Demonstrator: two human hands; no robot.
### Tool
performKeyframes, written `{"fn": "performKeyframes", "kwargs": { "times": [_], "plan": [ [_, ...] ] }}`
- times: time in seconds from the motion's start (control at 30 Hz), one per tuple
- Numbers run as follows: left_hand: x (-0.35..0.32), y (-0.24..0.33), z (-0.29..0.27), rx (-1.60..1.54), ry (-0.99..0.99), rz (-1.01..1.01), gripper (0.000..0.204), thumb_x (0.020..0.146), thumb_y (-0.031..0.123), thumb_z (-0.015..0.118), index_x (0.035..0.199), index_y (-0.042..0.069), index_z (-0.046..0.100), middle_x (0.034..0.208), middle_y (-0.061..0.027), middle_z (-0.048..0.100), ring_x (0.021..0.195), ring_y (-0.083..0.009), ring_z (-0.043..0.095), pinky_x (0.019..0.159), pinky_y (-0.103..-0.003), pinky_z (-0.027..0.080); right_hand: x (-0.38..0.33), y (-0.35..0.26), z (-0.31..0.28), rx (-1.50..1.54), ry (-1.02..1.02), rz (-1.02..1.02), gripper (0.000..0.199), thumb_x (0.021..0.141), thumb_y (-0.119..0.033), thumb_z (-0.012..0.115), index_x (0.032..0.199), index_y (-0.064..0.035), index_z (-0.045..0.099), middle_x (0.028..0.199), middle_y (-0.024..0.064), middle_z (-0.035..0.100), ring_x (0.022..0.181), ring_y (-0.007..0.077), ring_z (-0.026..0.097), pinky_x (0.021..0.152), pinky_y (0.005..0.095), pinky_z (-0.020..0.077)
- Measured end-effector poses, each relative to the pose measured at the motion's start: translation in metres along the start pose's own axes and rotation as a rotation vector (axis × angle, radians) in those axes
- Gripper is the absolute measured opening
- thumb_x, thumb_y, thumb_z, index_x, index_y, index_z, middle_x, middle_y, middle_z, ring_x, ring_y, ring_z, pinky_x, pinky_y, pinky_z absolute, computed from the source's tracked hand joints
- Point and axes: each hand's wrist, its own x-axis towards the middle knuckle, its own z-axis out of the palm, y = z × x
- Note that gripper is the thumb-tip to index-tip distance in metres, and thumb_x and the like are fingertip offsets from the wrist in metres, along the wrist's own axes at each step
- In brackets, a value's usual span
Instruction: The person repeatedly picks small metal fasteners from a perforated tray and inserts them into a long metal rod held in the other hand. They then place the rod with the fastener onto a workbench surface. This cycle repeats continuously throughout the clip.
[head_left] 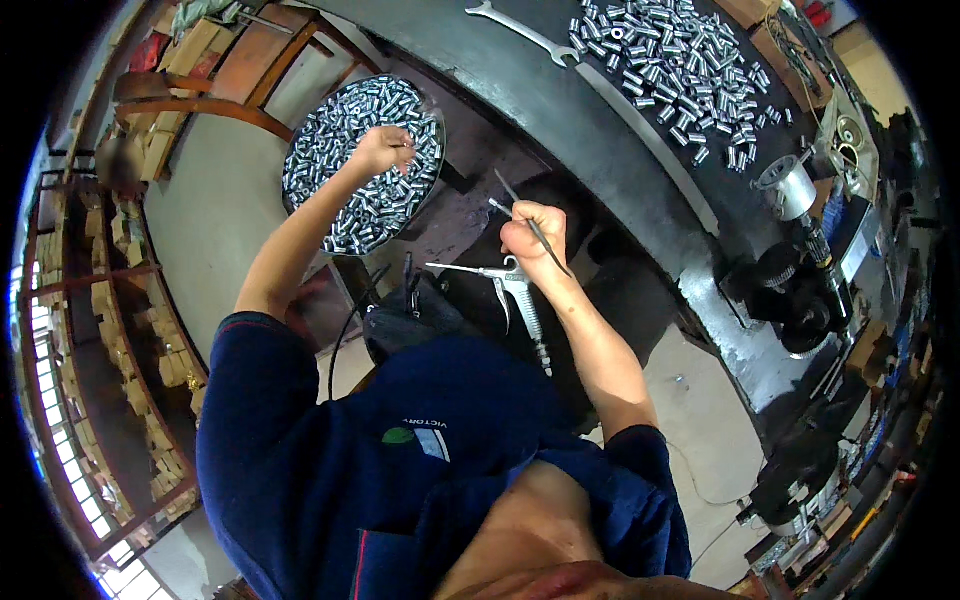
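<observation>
My left hand (385, 152) is over a round tub (441, 150) heaped with small shiny metal sleeves (370, 205). Its fingers are curled; what they hold, if anything, is too small to make out. In front of my body my right hand (535, 235) is closed around a thin dark rod (540, 238), which slants past both sides of the fist. A small bright metal piece (499, 207) sticks out beside its fingers. Just below that hand lies a silver air blow gun (518, 295), its long nozzle pointing left across dark cloth at my lap.
On the dark workbench (620, 150) to the right lie a large pile of metal sleeves (670, 60) and an open-end wrench (520, 32). A bench machine (800, 290) with a metal cylinder (787, 188) stands farther right. A wooden chair (215, 100) and loaded shelves (120, 320) are at left.
</observation>
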Motion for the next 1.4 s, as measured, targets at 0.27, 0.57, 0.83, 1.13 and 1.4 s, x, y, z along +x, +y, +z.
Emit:
{"fn": "performKeyframes", "kwargs": {
  "times": [0.27,0.57,0.83,1.13,1.4],
  "plan": [
    [-0.056,0.084,0.084,-0.832,-0.313,-0.126,0.023,0.090,0.020,0.050,0.098,0.000,0.057,0.063,-0.0053,0.055,0.051,-0.0154,0.055,0.076,-0.035,0.050,-0.002,-0.014,-0.003,0.068,0.009,-0.003,0.020,0.062,-0.007,0.052,0.052,-0.0011,0.036,0.049,0.0033,0.024,0.048,0.0052,0.028,0.041,0.0266,0.0220],
    [-0.059,0.101,0.100,-0.749,-0.337,-0.180,0.035,0.090,0.032,0.052,0.081,-0.001,0.055,0.051,-0.0073,0.051,0.039,-0.0186,0.050,0.069,-0.037,0.050,-0.001,-0.025,-0.009,0.058,0.012,-0.114,0.020,0.062,-0.006,0.053,0.053,-0.0016,0.036,0.048,0.0064,0.026,0.044,0.0090,0.028,0.041,0.0276,0.0241],
    [-0.064,0.124,0.110,-0.395,-0.260,0.127,0.020,0.084,0.011,0.060,0.093,-0.006,0.058,0.076,-0.0109,0.063,0.067,-0.0179,0.063,0.069,-0.028,0.051,-0.003,-0.021,-0.005,0.014,0.016,-0.073,0.025,0.063,-0.004,0.056,0.053,-0.0026,0.033,0.046,0.0065,0.030,0.043,0.0087,0.031,0.040,0.0277,0.0263],
    [-0.060,0.131,0.108,-0.372,-0.294,0.174,0.019,0.084,0.009,0.060,0.099,-0.003,0.057,0.089,-0.0093,0.062,0.080,-0.0178,0.062,0.078,-0.030,0.049,0.000,-0.016,-0.004,0.219,0.090,0.004,0.022,0.067,-0.009,0.053,0.052,-0.0025,0.039,0.045,0.0037,0.034,0.046,0.0060,0.034,0.041,0.0242,0.0301],
    [-0.055,0.127,0.121,-0.458,-0.270,0.086,0.023,0.087,0.016,0.057,0.095,-0.005,0.057,0.077,-0.0089,0.061,0.069,-0.0143,0.060,0.064,-0.029,0.050,0.002,-0.016,-0.004,0.243,0.084,0.032,0.024,0.072,-0.008,0.052,0.051,-0.0027,0.041,0.046,0.0023,0.040,0.045,0.0066,0.043,0.041,0.0228,0.0369]
  ]
}}
